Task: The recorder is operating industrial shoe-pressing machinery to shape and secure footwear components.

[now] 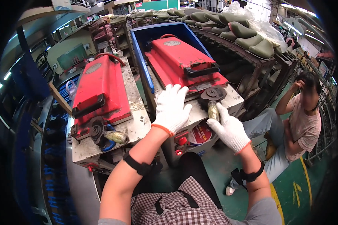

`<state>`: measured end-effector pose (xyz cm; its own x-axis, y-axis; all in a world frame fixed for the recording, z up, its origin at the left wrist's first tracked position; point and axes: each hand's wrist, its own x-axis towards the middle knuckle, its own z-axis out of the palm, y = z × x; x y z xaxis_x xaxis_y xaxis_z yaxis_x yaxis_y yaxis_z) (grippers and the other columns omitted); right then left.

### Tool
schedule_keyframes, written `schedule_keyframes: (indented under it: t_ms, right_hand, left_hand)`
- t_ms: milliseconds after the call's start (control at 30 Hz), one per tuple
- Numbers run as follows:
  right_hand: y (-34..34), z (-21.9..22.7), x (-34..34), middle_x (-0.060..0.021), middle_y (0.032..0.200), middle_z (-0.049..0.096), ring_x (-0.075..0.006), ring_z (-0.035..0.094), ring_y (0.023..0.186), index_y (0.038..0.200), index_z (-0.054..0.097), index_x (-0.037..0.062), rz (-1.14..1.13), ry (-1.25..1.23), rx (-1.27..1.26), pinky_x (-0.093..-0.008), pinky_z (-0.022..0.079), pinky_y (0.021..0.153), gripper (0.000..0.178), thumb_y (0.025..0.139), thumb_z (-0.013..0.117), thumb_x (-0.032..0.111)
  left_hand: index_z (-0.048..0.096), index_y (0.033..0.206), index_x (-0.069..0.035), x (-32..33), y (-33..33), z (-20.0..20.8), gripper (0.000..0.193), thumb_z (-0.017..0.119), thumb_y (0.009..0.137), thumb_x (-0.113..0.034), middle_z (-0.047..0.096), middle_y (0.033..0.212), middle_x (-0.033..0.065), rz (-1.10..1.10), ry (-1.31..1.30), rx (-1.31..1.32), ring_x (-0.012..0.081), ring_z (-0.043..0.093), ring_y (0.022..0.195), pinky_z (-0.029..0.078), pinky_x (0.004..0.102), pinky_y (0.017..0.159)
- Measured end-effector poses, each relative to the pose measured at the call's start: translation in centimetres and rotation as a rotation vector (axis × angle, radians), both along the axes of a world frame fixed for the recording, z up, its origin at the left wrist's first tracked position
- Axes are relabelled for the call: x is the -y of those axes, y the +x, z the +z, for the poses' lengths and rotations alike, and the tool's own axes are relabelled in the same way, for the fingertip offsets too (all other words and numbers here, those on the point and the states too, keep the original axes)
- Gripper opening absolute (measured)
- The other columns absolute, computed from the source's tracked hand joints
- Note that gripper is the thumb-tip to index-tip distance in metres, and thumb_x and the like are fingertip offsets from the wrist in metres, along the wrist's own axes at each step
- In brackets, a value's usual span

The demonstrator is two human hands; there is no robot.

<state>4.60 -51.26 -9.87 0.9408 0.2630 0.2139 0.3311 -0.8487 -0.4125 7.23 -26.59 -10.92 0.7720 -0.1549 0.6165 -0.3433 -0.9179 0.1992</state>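
Two red metal covers with black handles sit on worn pale machine bases. My left hand, in a white knit glove with an orange cuff, rests on the near edge of the right red cover, its fingers stretched out. In a matching glove, my right hand has thumb and fingers about the tape-wrapped lever handle. That handle joins a dark round cam latch at the cover's front corner. The left red cover has a similar latch with a wrapped handle, untouched.
A blue metal tray surrounds the right cover's back. Racks behind hold several olive-green boot-shaped pieces. At right sits a person, legs reaching toward the machine. Red switches are on the right base's front.
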Motion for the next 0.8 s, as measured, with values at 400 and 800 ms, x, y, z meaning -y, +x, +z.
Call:
schedule_keyframes:
  t_ms: [400, 800]
  right_hand:
    - [16.6, 7.4, -0.6, -0.0223, 0.116, 0.072, -0.0419, 0.070, 0.110, 0.130, 0.070, 0.0082, 0.236, -0.331, 0.121, -0.0486, 0.056, 0.096, 0.057, 0.098, 0.061, 0.054]
    - [27.4, 4.3, -13.4, -0.0302, 0.154, 0.055, -0.0392, 0.057, 0.142, 0.167, 0.035, 0.0036, 0.200, -0.509, -0.188, -0.0410, 0.046, 0.117, 0.112, 0.083, 0.066, 0.071]
  left_hand:
    - [0.062, 0.135, -0.014, -0.2, 7.8, 10.8, 0.059, 0.082, 0.081, -0.027, 0.066, 0.129, 0.0104, 0.123, 0.181, 0.527, 0.0391, 0.050, 0.136, 0.041, 0.0528, 0.113]
    - [0.068, 0.120, -0.003, -3.5, 13.1, 20.3, 0.049, 0.076, 0.075, -0.022, 0.067, 0.111, 0.0199, 0.063, 0.233, 0.803, 0.0405, 0.062, 0.110, 0.051, 0.0523, 0.096]
